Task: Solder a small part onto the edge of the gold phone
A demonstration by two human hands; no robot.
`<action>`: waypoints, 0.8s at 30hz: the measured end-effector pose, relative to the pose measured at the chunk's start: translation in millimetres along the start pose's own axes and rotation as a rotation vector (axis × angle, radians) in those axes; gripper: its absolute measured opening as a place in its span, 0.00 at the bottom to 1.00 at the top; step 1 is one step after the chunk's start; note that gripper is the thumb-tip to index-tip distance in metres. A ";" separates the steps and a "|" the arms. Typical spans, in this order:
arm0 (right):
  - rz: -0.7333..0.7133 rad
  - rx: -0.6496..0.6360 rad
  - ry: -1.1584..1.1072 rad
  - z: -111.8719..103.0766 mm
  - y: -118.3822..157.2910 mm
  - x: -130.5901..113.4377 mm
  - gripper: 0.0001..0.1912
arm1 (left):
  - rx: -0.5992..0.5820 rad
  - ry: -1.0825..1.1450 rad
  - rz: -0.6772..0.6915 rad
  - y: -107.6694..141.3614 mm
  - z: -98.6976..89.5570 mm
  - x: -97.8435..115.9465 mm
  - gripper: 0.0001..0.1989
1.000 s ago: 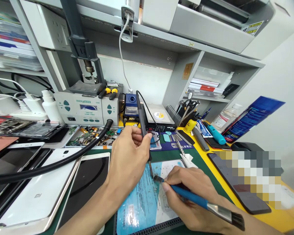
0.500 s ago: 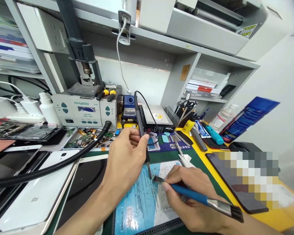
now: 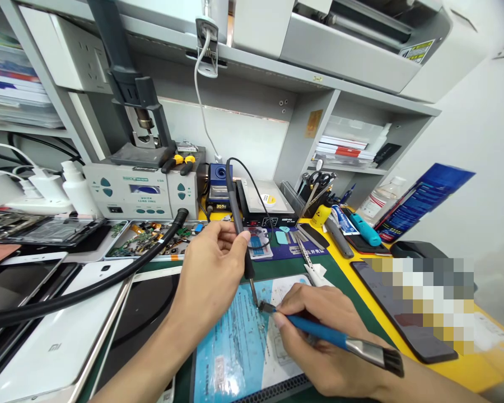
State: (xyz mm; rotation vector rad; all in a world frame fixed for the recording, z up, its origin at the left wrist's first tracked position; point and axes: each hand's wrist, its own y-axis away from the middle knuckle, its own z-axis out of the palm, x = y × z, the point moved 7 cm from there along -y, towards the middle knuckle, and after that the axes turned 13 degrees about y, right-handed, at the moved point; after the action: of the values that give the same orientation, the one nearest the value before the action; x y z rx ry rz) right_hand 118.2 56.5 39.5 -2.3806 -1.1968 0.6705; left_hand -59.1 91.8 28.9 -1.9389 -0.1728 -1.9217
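My left hand (image 3: 218,263) is closed round the black handle of a soldering iron (image 3: 244,246), its thin metal tip slanting down over a blue-and-white printed sheet (image 3: 231,336). Between the fingers of my right hand (image 3: 327,336) is a blue double-ended brush (image 3: 317,330). The small dark bristles at its near end meet the iron's tip or lie right beside it; I cannot tell whether they touch. The brush's larger bristle end points out to the right, past my hand. Small dark and shiny bits lie on the sheet below the tip.
A hot-air station (image 3: 145,190) stands back left, its black hose (image 3: 109,285) crossing several phones (image 3: 59,341). A tray of circuit boards (image 3: 147,238) sits behind my left hand. White tweezers (image 3: 308,254), a tool holder (image 3: 317,187) and a dark phone (image 3: 399,313) are to the right.
The whole view has shifted slightly. My hands still hold the iron and the brush, and the brush's small bristles stay at the iron's tip.
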 end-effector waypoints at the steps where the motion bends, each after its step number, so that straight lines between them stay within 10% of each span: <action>1: 0.006 0.001 0.006 0.1 0.3 0.4 0.06 | -0.004 0.007 -0.003 -0.3 0.2 0.3 0.10; 24: 0.131 -0.060 -0.079 0.1 -6.8 7.0 0.08 | -0.177 0.340 -0.183 -3.4 9.4 -3.3 0.09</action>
State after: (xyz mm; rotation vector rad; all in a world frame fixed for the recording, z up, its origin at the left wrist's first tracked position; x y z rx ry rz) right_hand 117.5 66.1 41.4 -2.5214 -1.1145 0.7866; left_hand -51.7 98.9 26.6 -1.7150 -0.0870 -2.4273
